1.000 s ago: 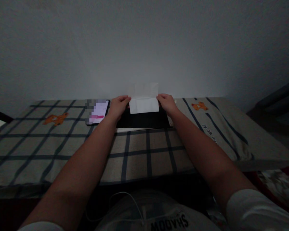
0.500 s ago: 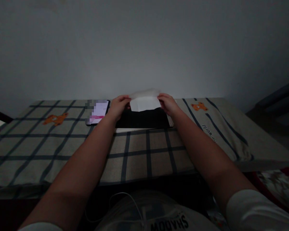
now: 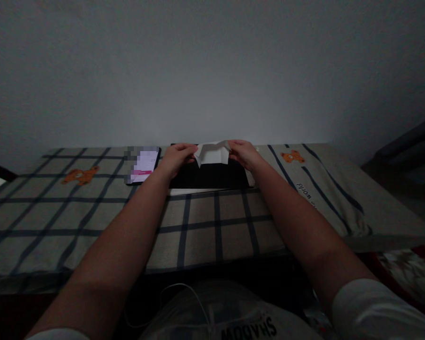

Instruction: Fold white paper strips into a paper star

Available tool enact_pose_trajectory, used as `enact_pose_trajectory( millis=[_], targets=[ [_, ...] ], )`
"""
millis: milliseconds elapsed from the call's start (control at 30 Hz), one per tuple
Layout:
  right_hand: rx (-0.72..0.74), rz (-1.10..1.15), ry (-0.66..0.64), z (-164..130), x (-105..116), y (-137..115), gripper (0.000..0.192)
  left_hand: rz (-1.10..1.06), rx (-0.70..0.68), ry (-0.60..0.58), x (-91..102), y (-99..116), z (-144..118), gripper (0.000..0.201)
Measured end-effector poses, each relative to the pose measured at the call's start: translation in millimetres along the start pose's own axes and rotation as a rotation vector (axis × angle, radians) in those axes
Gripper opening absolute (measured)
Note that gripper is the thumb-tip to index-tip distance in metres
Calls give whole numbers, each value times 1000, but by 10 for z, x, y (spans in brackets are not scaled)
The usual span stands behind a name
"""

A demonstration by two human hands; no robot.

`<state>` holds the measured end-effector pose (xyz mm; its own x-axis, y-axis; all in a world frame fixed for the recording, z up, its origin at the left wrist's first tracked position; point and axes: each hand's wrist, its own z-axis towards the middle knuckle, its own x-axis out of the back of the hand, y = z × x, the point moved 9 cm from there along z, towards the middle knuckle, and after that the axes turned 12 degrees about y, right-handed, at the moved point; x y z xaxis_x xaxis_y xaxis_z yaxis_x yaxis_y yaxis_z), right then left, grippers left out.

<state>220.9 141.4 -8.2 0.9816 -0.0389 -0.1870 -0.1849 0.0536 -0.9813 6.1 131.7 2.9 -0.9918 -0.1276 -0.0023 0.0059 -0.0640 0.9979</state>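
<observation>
A creased sheet of white paper is stretched between my two hands, its side edges bent up along folds. My left hand pinches the left edge between thumb and fingers. On the opposite side, my right hand grips the right edge the same way. Beneath the paper lies a flat black board or folder, with a pale layer showing under its front edge. Whether the paper touches the black surface I cannot tell.
A lit phone lies left of my left hand. Under everything is a checked cloth with bear prints, spread over a table against a grey wall. A white cable hangs near my lap.
The paper has come down a little, and its side edges are now folded inward and upright. Both hands have moved slightly closer together, still holding it.
</observation>
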Motion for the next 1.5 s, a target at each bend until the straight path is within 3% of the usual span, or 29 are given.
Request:
enact_pose_trajectory(
  millis=[267, 433, 600, 700, 867, 1067, 1267, 1367, 1500],
  targets=[
    [1, 28, 90, 40, 108, -2, 23, -5, -9, 0, 20, -11, 23, 28],
    [46, -9, 107, 46, 122, -23, 21, 55, 24, -61, -48, 29, -62, 30],
    [49, -122, -6, 13, 36, 12, 24, 33, 149, -234, -203, -19, -173, 26],
    [36, -150, -101, -38, -77, 22, 27, 96, 204, -268, -261, -73, -237, 30],
    [63, -146, -185, -134, -253, -28, 29, 204, 167, -318, -363, -83, -352, 32],
    [67, -137, -125, -147, -270, -61, 28, 210, 140, -278, -327, -98, -335, 26],
    [-2, -37, -29, -86, -161, -27, 29, 88, 100, -127, -196, -113, -166, 30],
    [-69, -46, -52, -84, -162, 48, 31, 10, 34, -48, -127, -93, -92, 35],
    [-76, -47, -111, -112, -229, 75, 19, -46, 28, -27, -130, -98, -86, 35]
  ],
)
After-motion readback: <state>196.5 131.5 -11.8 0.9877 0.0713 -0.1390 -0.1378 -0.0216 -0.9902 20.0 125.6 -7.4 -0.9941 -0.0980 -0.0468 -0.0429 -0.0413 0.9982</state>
